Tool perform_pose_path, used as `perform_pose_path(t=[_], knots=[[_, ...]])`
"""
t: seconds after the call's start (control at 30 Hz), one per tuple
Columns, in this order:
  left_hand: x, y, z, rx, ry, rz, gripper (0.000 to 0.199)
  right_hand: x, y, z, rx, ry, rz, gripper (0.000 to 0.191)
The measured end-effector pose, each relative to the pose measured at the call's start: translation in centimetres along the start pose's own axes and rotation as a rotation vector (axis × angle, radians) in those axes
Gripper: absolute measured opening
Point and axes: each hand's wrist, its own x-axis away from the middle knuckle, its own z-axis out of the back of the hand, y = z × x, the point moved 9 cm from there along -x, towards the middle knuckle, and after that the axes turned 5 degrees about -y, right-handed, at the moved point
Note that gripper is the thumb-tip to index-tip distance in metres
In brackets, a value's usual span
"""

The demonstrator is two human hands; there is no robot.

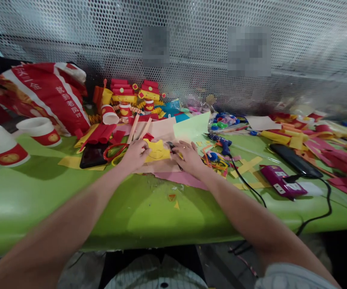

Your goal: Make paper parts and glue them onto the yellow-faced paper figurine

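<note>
A yellow paper piece [158, 151] with a wavy top edge and a thin curved line on it lies between my hands. My left hand [134, 155] is closed, its thumb and fingertips pinched at the paper's left edge. On the other side, the fingers of my right hand [189, 157] are bent round a small dark object [171, 146], too small to name, at the paper's right edge. Beneath are brown paper and a pink sheet [183, 179]. A small red piece [148, 137] sits just above the yellow paper. Red-handled scissors [113, 151] lie beside my left hand.
Paper cups [42, 131] and a black phone [92, 156] are at left. Behind stand red-and-yellow paper figures [125, 96] and a pale green sheet [193, 129]. To the right lie a blue glue gun [221, 142], its black cord, a purple power strip [281, 182] and paper scraps.
</note>
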Motion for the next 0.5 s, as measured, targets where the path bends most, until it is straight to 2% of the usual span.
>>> perform_pose_path(t=[0.07,0.13,0.27,0.33,0.43,0.5], knots=[[0.4,-0.1,0.7,0.149,0.056,-0.009,0.014,0.0,0.8,0.3,-0.268,0.094,-0.02,0.025],[0.6,0.1,0.8,0.267,0.062,-0.017,0.014,0.1,1.4,-0.1,-0.572,0.122,-0.054,0.033],[0.8,1.2,0.0,0.382,0.02,-0.037,0.015,0.3,1.0,-2.4,-1.03,0.033,-0.206,0.038],[0.9,1.7,-0.4,0.421,0.001,-0.046,0.015,0.5,0.3,-3.0,-1.14,-0.005,-0.267,0.033],[1.0,1.6,-0.7,0.562,0.005,-0.029,0.007,0.8,0.0,-2.9,-1.191,0.02,-0.339,0.031],[1.1,1.3,-0.9,0.678,0.006,-0.007,0.016,0.9,0.3,-2.8,-1.21,0.039,-0.367,0.032]])
